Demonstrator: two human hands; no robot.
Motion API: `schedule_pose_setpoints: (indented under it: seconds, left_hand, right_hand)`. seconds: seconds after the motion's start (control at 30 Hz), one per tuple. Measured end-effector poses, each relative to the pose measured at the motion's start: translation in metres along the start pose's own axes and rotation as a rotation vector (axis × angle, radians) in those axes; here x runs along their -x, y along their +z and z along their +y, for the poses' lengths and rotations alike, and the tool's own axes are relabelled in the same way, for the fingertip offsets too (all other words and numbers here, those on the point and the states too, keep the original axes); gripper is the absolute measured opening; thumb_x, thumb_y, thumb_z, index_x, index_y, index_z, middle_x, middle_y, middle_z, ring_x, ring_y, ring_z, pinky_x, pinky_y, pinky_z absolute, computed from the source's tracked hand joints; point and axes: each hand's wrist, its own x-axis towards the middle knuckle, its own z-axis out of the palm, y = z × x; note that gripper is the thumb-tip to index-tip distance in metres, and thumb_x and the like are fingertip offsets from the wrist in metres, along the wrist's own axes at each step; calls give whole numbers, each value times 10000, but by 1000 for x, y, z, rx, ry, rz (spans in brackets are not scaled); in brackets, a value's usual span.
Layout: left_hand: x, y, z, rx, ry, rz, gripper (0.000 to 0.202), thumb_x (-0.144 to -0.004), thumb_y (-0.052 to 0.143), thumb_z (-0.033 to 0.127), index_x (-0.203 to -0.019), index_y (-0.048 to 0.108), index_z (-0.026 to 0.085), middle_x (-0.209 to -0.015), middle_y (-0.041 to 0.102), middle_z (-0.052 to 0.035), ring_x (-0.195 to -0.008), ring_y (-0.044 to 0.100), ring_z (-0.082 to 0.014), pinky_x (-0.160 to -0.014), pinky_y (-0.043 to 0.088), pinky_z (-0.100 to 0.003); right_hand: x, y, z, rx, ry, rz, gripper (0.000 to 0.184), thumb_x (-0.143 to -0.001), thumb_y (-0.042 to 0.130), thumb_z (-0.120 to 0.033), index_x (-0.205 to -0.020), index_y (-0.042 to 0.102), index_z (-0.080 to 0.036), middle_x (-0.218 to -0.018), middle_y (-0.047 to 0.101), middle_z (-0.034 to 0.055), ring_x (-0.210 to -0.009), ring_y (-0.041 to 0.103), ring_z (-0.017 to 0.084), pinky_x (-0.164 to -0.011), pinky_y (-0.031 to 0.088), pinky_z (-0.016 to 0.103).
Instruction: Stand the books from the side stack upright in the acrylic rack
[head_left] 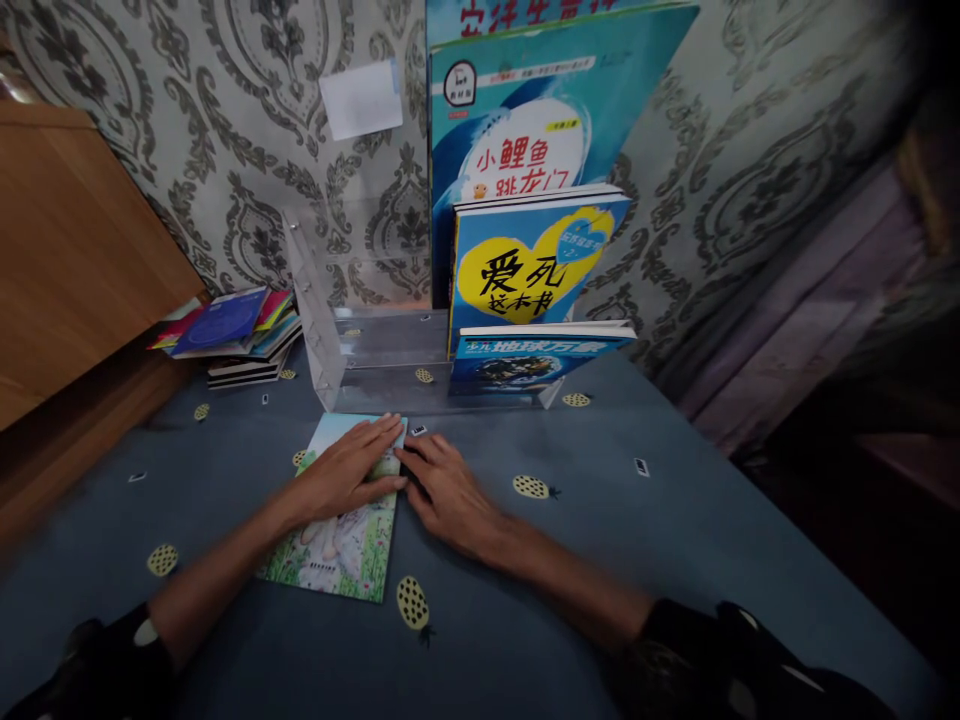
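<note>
The thin picture book (337,550) lies on the table (585,550) just in front of the clear acrylic book rack (311,310), near its left end. The left hand (349,468) rests flat across the cover, its grip released, hiding the upper middle. The right hand (454,500) bends at the cover's right edge; I cannot tell whether its grip pinches anything. In the rack, the rearmost book (517,20) is cut off above.

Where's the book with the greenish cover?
In the head view, the book lies on the blue-grey table, left of centre, in front of the clear rack, with the left hand on it and the right hand at its right edge.
</note>
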Motion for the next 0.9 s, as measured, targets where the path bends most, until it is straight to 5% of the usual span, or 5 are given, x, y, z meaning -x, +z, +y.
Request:
schedule_pose_setpoints:
  seconds: [0.23,0.67,0.9]
  left_hand:
    - [0,5,-1,-19,70,35,678,-1014,309,594,-1557,258,192,-1623,284,-92,-1512,221,-205,-1242,176,-429]
    - [83,17,36,-56,55,-40,652,-1024,354,543,-1583,169,265,-1640,229,-41,-1521,173,-212,-1254,123,-437]
    - [106,9,47,49,22,-51,592,-1037,333,516,-1565,252,261,-1626,268,-22,-1514,201,-186,-1253,171,-409]
  right_hand:
    - [1,1,-1,58,-12,-31,347,-909,498,-122,-1237,609,-143,-1238,602,145,-1127,501,286,-977,471,478]
    - [4,3,-5,96,-26,-29,372,-954,459,-159,-1299,598,-150,-1304,575,167,-1168,500,325,-969,465,517]
    - [19,12,-32,140,-105,-50,353,-987,432,-181,-1287,602,-108,-1295,610,186,-1179,511,332,-980,481,528]
